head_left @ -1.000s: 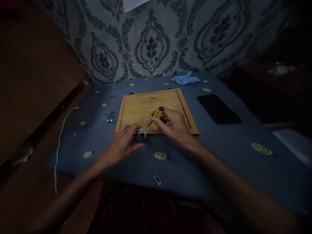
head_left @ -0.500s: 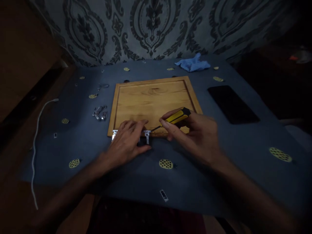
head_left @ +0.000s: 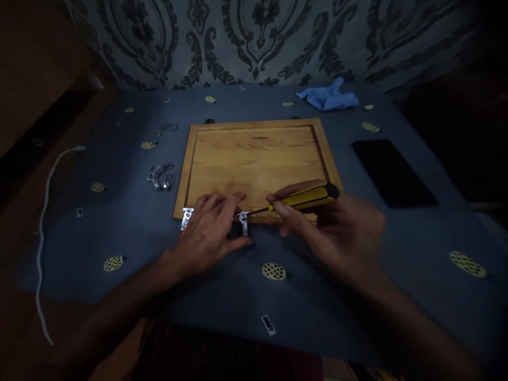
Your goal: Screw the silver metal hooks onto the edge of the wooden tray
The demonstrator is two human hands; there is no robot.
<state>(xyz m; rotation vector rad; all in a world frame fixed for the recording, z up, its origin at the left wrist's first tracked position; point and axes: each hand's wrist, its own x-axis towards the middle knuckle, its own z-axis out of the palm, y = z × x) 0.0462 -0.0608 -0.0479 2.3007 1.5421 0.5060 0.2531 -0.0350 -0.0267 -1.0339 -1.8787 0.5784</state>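
The yellow-and-black screwdriver (head_left: 306, 197), held in the closed fingers of the right hand (head_left: 343, 233), points at a shiny metal bracket (head_left: 244, 224) on the near edge of the flat brown wooden board (head_left: 257, 159), where the left hand (head_left: 208, 227) rests, thumb and fingers apart.

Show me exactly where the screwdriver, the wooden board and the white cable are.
Screwdriver (head_left: 307, 197): head view, on its yellow and black handle.
Wooden board (head_left: 256, 159): head view, on the bare middle of its panel.
White cable (head_left: 40, 241): head view, partway along its cord.
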